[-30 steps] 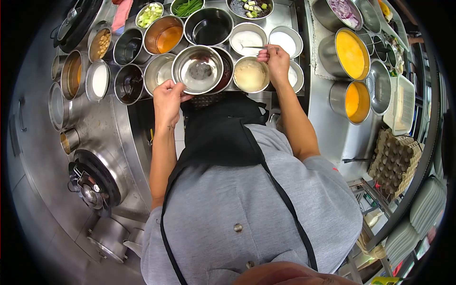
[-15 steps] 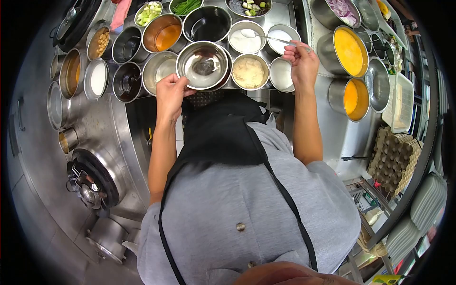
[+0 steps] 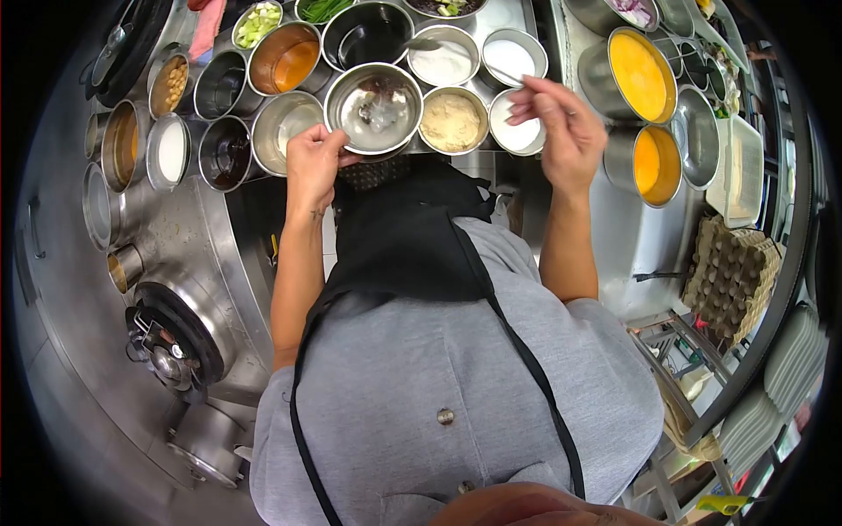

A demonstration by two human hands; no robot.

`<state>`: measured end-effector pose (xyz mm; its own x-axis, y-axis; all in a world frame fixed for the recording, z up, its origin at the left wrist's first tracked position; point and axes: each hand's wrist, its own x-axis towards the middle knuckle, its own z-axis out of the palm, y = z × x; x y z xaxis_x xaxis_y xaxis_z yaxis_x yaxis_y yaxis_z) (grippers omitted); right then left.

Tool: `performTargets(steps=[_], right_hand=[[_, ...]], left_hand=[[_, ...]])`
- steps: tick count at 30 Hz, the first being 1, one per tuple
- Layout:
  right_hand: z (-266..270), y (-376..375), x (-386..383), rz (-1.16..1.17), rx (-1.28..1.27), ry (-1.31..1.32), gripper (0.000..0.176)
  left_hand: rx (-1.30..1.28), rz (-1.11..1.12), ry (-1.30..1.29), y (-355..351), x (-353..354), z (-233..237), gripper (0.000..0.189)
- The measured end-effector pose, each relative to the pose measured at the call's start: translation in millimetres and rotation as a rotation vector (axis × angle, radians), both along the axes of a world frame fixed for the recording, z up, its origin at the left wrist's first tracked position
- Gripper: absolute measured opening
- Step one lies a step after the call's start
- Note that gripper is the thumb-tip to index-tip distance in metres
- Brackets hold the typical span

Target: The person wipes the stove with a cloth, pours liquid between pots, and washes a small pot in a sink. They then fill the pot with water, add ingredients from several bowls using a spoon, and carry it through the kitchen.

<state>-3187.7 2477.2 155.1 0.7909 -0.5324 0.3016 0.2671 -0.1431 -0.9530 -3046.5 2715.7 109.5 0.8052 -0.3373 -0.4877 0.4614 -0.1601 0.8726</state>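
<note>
My left hand [image 3: 314, 165] is closed on the near left rim of a shiny metal bowl [image 3: 373, 110]. Some whitish and dark matter shows at the bottom of the bowl. In my right hand [image 3: 568, 131] is the handle end of a long thin spoon [image 3: 503, 72], pinched between the fingers. The spoon reaches left over a tin of white grains [image 3: 445, 63], its head blurred near that tin's far left rim. Below my right fingers stands another tin of white powder [image 3: 516, 125]. A tin of pale tan granules [image 3: 453, 121] sits just right of the bowl.
Tins of dark liquid [image 3: 364, 37] and amber liquid [image 3: 285, 57] stand behind the bowl. Yellow liquid fills tall pots [image 3: 640, 74] on the right. Cut green vegetables [image 3: 259, 24] lie at the back left. Egg trays [image 3: 730, 276] are stacked at the lower right.
The spoon's head has shifted left and back from the tin of white grains toward its far rim. My right hand has turned more open-fingered and moved slightly right. The bowl stays in my left hand.
</note>
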Motion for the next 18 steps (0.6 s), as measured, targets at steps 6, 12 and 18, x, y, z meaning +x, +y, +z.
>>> performTargets(steps=[6, 12, 18], right_hand=[[-37.0, -32.4, -29.2, -0.253, 0.232, 0.136, 0.024], [-96.6, -5.4, -32.6, -0.166, 0.18, 0.472, 0.021], [-127.7, 11.7, -25.6, -0.192, 0.375, 0.407, 0.021]], left_hand=[[0.023, 0.006, 0.013, 11.8, -1.3, 7.1, 0.019], [0.054, 0.025, -0.011, 24.2, -2.0, 3.6, 0.019], [0.056, 0.033, -0.017, 24.4, -5.7, 6.9, 0.019]])
